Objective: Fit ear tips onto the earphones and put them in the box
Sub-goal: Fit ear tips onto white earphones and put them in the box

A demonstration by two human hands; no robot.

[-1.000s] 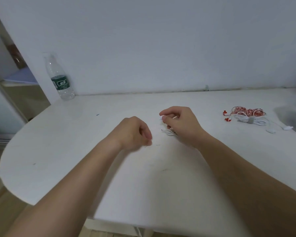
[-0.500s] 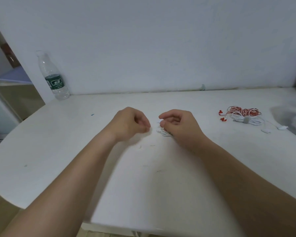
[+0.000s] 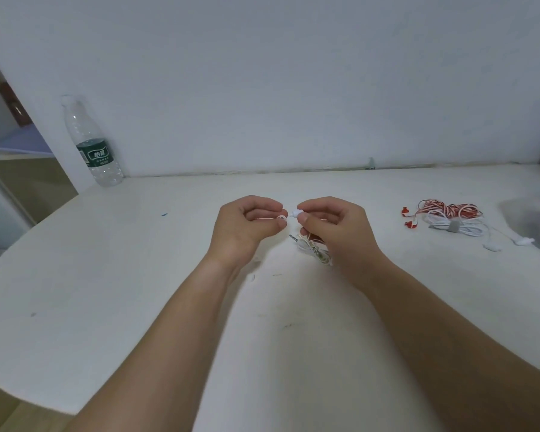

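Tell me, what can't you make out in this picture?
Head view only:
ear tip: tiny, mostly covered by fingertips of the left hand.
earbud: only its nozzle shows; the right hand hides the rest.
grey shape at the right edge: blurred and cut off, unidentifiable.
box: not visible anywhere.
bottle label: text too small.

Right hand [image 3: 334, 232] hiding most of the earphone [image 3: 293, 214] and cable [image 3: 314, 250], blurred grey thing [image 3: 533, 219] running off right edge, ear tip [image 3: 282, 217] showing tiny.
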